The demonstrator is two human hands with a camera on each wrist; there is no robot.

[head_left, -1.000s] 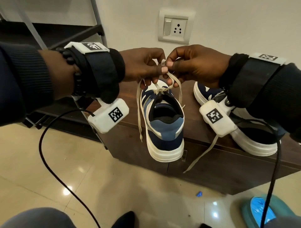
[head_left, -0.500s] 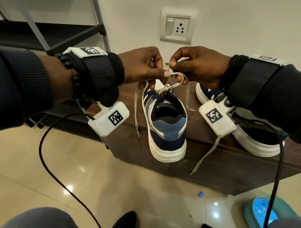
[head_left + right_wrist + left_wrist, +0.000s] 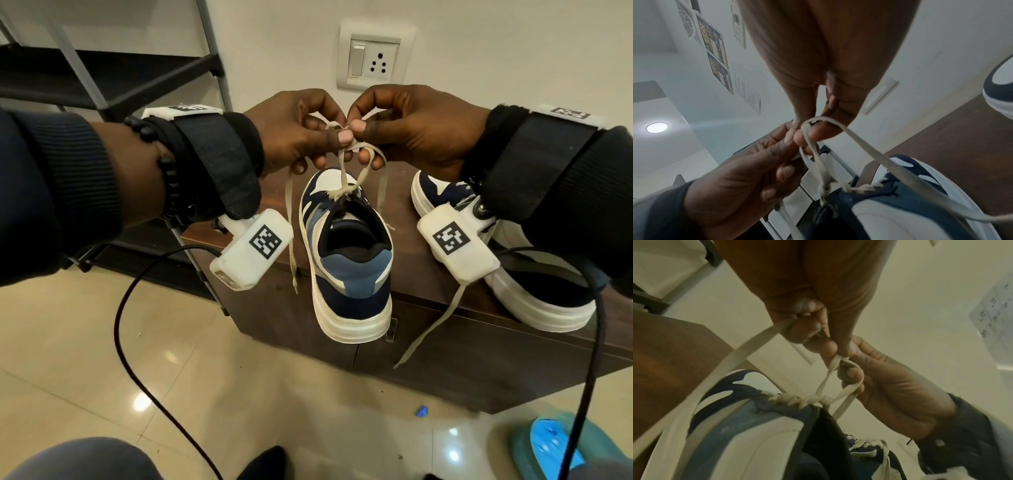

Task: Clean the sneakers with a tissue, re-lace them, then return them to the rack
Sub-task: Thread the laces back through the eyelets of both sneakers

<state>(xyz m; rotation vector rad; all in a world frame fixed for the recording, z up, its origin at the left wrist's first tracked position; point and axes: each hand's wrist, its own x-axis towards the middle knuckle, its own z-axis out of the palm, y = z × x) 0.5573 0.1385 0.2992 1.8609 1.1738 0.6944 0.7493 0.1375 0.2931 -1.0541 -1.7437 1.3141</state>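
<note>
A navy, blue and white sneaker (image 3: 349, 260) hangs heel-down by its cream laces (image 3: 346, 171) over the front of a brown cabinet (image 3: 445, 349). My left hand (image 3: 301, 133) pinches one lace loop between thumb and forefinger, and its loose end (image 3: 291, 240) dangles at the left. My right hand (image 3: 400, 130) pinches the other lace strand right beside it, with a loop curling under its fingers. In the left wrist view the laces (image 3: 830, 379) rise from the knot at the sneaker's (image 3: 748, 426) tongue. The second sneaker (image 3: 534, 291) lies on the cabinet top at the right.
A black metal shoe rack (image 3: 102, 75) stands at the back left. A wall switch and socket (image 3: 375, 61) sit behind my hands. Black cables (image 3: 137, 342) hang from both wrists. On the tiled floor lie a small blue scrap (image 3: 422, 411) and a teal object (image 3: 548, 448) at the lower right.
Both hands rose slightly and worked closer together on the laces. The right-hand loop has been drawn round under the fingers, and the sneaker hangs a little lower beneath them.
</note>
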